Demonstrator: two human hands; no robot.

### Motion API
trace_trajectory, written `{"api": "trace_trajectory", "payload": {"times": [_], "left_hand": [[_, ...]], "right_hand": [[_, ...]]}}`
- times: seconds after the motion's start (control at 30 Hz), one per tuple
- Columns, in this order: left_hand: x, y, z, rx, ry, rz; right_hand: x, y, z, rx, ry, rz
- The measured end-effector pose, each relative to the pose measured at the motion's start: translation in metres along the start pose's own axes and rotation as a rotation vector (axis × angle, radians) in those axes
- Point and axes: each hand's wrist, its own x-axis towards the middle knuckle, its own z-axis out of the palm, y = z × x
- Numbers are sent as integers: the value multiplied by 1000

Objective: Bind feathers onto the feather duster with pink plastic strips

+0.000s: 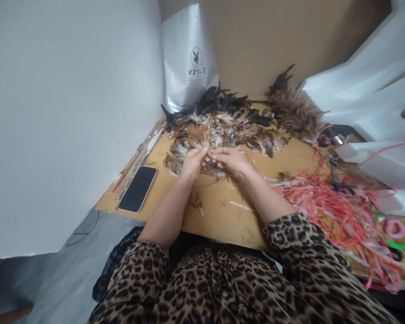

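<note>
A loose heap of brown, black and pale feathers [222, 123] lies across the middle of a wooden table [219, 216]. My left hand [193, 163] and my right hand [230, 160] meet at the near edge of the heap, fingertips together, pinching a small bunch of feathers between them. Both forearms reach out from leopard-print sleeves. The exact grip inside the fingers is hidden.
A black phone [138, 188] lies face up at the table's left edge, beside thin strips. A white PPGZ bag [189, 58] leans on the back wall. Tangled red string [337, 207] covers the right side, with a pink ring [395, 228] and white foam sheets [367, 99].
</note>
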Motion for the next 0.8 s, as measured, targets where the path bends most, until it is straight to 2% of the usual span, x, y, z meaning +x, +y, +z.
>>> {"api": "trace_trajectory", "payload": {"times": [0.07, 0.2, 0.23, 0.27, 0.4, 0.53, 0.6, 0.73, 0.8], "left_hand": [[1, 1, -1, 0, 2, 23], [2, 6, -4, -36, 37, 47], [2, 7, -5, -39, 36, 45], [2, 8, -6, -42, 31, 39], [3, 8, -8, -82, -4, 38], [5, 11, -12, -129, 14, 96], [6, 14, -14, -147, 47, 114], [6, 18, -16, -168, 90, 116], [6, 18, -15, -165, 84, 110]], "right_hand": [[-1, -2, -4, -28, -59, -7], [-8, -14, -13, -234, -366, 48], [-10, -17, -14, -283, -393, 51], [-11, -20, -15, -323, -371, 47], [-12, -25, -15, -413, -130, 0], [-9, -19, -13, -519, 14, -93], [-6, -14, -12, -657, 84, -166], [-1, -3, -12, -1068, 240, -330], [2, 2, -12, -1197, 301, -353]]}}
